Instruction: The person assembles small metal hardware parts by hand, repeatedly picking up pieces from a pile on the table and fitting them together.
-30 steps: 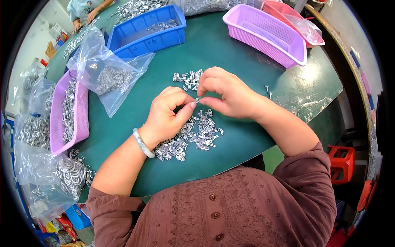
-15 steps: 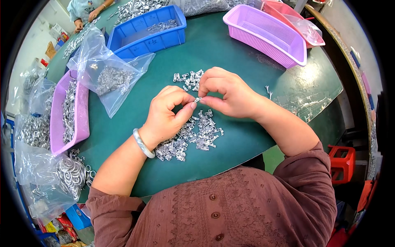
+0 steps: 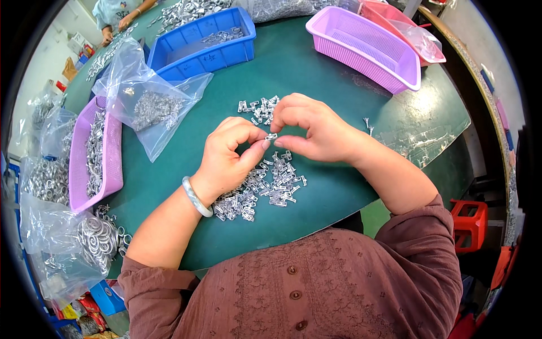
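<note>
My left hand (image 3: 227,155), with a pale bangle (image 3: 196,196) at its wrist, pinches a small silver metal clip-like piece (image 3: 271,137) between thumb and forefinger. Around the free end of that piece, my right hand (image 3: 316,127) has its thumb and forefinger a little apart. Below my hands spreads a loose pile of similar silver pieces (image 3: 282,183), partly hidden by my left hand. A smaller heap (image 3: 259,108) of them lies just beyond my fingers. The exact shape of the held piece is too small to make out.
On the green table (image 3: 271,62) stand a blue bin (image 3: 209,58), a purple basket (image 3: 367,53) and a pink basket (image 3: 389,20). Leftward are a plastic bag of small parts (image 3: 158,107) and another purple basket (image 3: 113,152). A co-worker's hands (image 3: 125,22) are at the far left.
My right thumb and forefinger have parted from the small metal piece. It stays in my left fingers and shows more fully.
</note>
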Demonstrator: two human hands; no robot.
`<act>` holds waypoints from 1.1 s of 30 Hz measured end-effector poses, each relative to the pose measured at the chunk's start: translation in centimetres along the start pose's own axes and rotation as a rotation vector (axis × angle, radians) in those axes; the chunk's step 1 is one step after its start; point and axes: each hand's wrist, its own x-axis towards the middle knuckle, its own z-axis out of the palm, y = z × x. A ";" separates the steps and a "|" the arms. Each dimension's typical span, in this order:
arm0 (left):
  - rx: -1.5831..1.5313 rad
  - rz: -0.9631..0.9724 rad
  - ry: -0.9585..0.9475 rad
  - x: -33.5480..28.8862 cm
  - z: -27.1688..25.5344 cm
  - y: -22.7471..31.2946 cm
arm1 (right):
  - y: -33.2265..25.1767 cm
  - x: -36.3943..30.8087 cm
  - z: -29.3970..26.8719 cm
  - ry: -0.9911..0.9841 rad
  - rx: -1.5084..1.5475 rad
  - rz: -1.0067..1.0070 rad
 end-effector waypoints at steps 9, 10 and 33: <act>0.016 0.009 0.016 0.1 0.0 0.1 | -0.1 0.0 -0.1 -0.041 0.037 0.035; 0.019 0.009 0.018 0.1 0.0 0.1 | 0.0 -0.1 -0.1 -0.039 0.037 0.028; 0.055 0.120 -0.182 0.0 0.0 -0.3 | 2.0 -0.2 -0.1 -0.066 -0.407 0.192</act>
